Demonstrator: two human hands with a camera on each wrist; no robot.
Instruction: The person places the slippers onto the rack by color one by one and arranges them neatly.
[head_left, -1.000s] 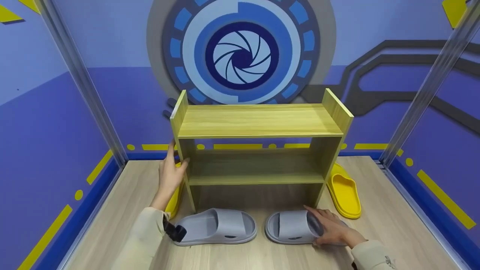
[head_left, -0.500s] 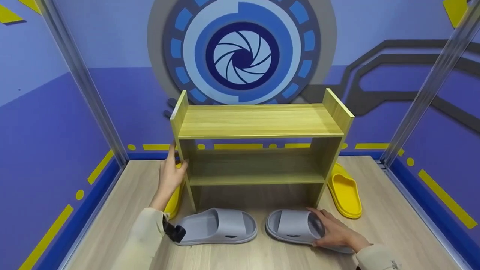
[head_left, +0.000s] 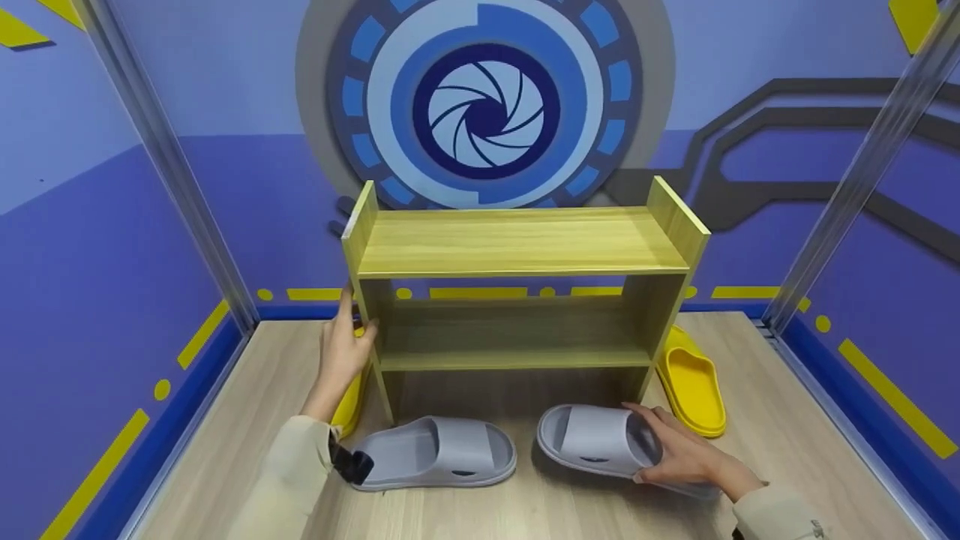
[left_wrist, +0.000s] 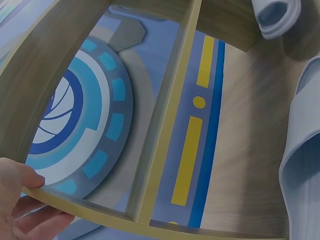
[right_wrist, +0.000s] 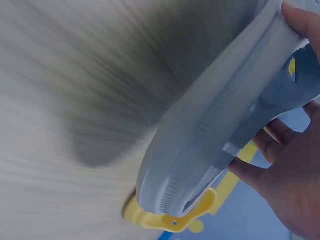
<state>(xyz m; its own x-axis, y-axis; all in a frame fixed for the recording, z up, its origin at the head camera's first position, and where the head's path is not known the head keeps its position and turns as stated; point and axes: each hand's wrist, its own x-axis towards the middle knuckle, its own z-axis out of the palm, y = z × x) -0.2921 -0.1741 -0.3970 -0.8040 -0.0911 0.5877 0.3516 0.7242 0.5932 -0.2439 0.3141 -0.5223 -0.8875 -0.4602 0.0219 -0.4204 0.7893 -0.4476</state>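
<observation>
My right hand (head_left: 679,454) grips a grey slipper (head_left: 596,435) across its open middle, thumb on the near side and fingers on the far side. The slipper's toe end tips up toward the left, and in the right wrist view its shadow falls on the floor apart from the sole (right_wrist: 185,150). A small wooden shelf (head_left: 517,240) stands behind, and my left hand (head_left: 345,356) holds its left side panel, with the thumb (left_wrist: 30,177) over the front edge. The other grey slipper (head_left: 461,442) lies flat in front of the shelf, toe to the right.
One yellow slipper (head_left: 694,382) sits right of the shelf, and another (head_left: 349,409) is partly hidden behind my left wrist. The wood-look floor (head_left: 457,517) is bounded by blue-purple walls (head_left: 240,225) with metal corner posts (head_left: 161,165).
The right-hand grey slipper has risen off the floor, toe end tilting upward, and shifted slightly right with my right hand. My left hand keeps its hold on the shelf.
</observation>
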